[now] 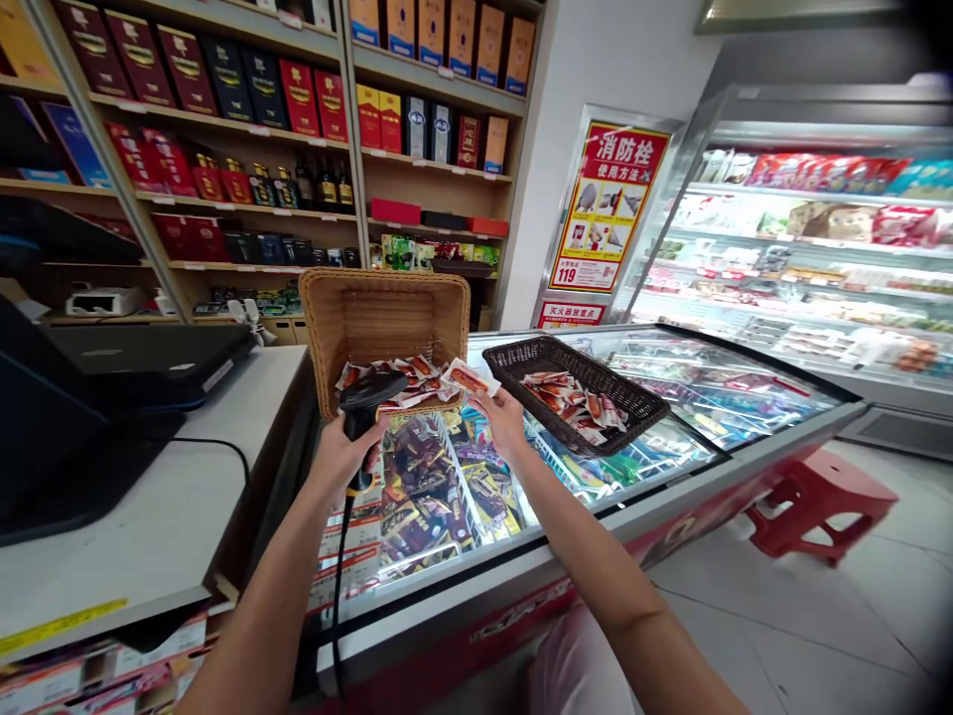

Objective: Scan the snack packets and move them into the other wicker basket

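Observation:
My left hand is wrapped round the grip of a black barcode scanner, whose cord hangs down past the freezer edge. A small packaged sausage is pinched in my right hand, its wrapper clear and white. Behind the scanner, a tan wicker basket is tilted toward me with several similar packets in its lower part. To the right of my right hand, a dark brown woven basket holds more of these packets. Both baskets rest on the freezer's glass top.
The chest freezer shows ice-cream packs under its glass. At left is a counter with a black checkout machine. A red stool stands on the floor at right. Shelves of boxed bottles and a lit fridge stand behind.

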A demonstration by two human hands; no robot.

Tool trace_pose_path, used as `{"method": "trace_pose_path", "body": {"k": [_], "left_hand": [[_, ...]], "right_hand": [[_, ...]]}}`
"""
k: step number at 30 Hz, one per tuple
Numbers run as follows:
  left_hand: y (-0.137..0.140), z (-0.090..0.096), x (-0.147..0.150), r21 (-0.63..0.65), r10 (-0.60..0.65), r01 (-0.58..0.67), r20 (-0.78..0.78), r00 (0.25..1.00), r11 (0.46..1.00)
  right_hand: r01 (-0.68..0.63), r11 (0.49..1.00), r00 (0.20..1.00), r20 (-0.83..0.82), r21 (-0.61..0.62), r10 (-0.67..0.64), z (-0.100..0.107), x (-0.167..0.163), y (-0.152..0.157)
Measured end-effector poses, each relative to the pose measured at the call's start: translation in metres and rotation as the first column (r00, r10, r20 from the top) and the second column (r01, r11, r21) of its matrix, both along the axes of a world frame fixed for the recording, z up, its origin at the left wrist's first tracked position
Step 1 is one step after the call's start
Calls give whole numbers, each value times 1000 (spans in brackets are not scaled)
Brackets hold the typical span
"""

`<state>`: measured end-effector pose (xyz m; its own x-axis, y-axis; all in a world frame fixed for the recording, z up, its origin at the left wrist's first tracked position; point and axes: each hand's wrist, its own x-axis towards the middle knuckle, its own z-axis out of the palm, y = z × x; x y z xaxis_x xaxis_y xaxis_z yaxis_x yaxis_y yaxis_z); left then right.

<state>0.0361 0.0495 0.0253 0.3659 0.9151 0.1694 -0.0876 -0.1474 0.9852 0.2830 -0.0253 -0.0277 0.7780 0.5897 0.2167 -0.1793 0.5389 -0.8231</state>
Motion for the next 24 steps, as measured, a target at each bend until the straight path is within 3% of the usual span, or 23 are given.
{"method": "trace_pose_path", "body": {"k": [3,8,24], "left_hand": [[-4,-7,6,3,-161,163,-124,979,987],[-1,-19,11,6,-247,256,-238,939,967],[0,-19,14,-40,-245,241,-174,954,970]], "right_hand": [[42,999,997,-67,23,-40,-11,13,-8],[44,998,995,-93,55,-39,-16,17,-6],[-18,999,1000,2,49,18,-8,8,-15]]}}
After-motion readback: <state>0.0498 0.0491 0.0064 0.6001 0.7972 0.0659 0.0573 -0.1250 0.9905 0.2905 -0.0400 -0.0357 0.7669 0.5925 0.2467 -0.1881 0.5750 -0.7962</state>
